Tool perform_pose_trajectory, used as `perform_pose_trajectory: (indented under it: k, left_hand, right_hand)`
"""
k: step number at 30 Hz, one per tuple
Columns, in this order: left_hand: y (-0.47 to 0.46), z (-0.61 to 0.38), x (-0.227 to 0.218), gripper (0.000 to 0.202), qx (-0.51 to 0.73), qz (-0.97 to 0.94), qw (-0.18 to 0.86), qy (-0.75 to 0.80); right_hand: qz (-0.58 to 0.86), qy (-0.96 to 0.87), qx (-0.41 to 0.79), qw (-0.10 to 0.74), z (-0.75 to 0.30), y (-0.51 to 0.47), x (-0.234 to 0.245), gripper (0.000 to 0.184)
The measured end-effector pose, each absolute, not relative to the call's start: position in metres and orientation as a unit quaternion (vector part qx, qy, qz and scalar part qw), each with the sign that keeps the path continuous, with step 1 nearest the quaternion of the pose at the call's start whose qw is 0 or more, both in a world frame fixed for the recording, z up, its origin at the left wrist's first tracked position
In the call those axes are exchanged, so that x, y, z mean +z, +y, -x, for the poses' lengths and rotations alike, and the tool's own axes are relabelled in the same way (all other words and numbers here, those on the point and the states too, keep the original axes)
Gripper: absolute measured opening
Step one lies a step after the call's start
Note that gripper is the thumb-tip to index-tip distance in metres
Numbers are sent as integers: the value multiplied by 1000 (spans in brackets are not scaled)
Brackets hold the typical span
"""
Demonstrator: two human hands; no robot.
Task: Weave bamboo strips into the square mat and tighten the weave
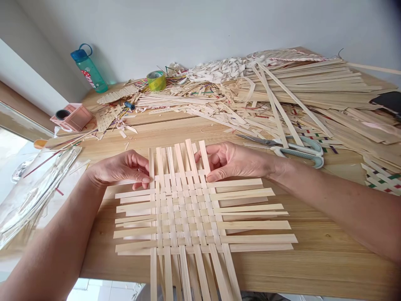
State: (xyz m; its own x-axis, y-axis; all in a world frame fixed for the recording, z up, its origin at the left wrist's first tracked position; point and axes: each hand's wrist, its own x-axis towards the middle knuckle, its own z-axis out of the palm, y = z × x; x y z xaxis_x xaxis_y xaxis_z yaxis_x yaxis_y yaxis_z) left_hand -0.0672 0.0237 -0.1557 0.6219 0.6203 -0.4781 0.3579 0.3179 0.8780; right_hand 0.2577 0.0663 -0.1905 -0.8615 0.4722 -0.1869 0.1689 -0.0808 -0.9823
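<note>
Between and below the fingers (144,179) lies the woven mat (185,220). The right hand (231,160) pinches its far right corner, seemingly to steady the loose strips (191,156); the left hand (121,170) curls at the opposite edge, whether pinching I cannot tell.

The wooden table (313,267) bears a woven mat (184,213), scissors (273,142) and strips (316,81).

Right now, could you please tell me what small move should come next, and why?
I would probably ease the top crosswise strip down toward the woven rows: a wider gap shows beneath it than between those rows, and the left hand and right hand are near its two sides.
</note>
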Motion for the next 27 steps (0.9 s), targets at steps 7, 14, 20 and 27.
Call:
perform_pose_trajectory:
  k: [7,14,20,27]
  left_hand:
    - [25,66,-155,22,88,-588,682,425]
    - [25,64,-156,26,90,-596,677,422]
    - [25,65,-156,26,92,-597,675,423]
    - [24,61,-158,20,104,-606,670,416]
  right_hand:
    - [231,-673,694,105,-259,67,-194,52]
    - [231,-654,713,102,-257,67,-195,51]
    - [262,-690,668,94,-257,66,-192,56]
    - [248,-679,686,80,-257,69,-190,50]
